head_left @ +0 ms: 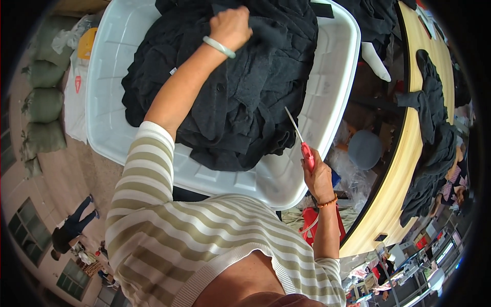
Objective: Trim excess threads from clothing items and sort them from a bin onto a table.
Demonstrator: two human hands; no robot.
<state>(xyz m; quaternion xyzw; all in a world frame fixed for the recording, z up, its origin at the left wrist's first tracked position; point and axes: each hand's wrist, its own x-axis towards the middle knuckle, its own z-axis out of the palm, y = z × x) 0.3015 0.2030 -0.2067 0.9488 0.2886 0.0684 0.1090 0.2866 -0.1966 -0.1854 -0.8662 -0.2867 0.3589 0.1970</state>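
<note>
A white plastic tub point(335, 66) in front of me holds a heaped pile of black garments point(220, 117), one of them showing a dark button. Over the far part of the pile, my left hand point(231, 26) is closed in a fist on a black garment point(266, 33), whose cloth blurs beside the fingers. My right hand point(318, 176) is wrapped around the pink-red handle of a pair of scissors point(307, 155) at the tub's near right side. The slim blades look closed and point up and away, over the tub's right part.
A wooden-topped table point(378, 220) curves along the right, with black garments point(434, 138) on it. Under its edge are a grey round seat point(364, 149) and clear plastic. Stuffed green sacks point(43, 107) and a white bag point(76, 97) stand left. Another person point(74, 227) is farther off.
</note>
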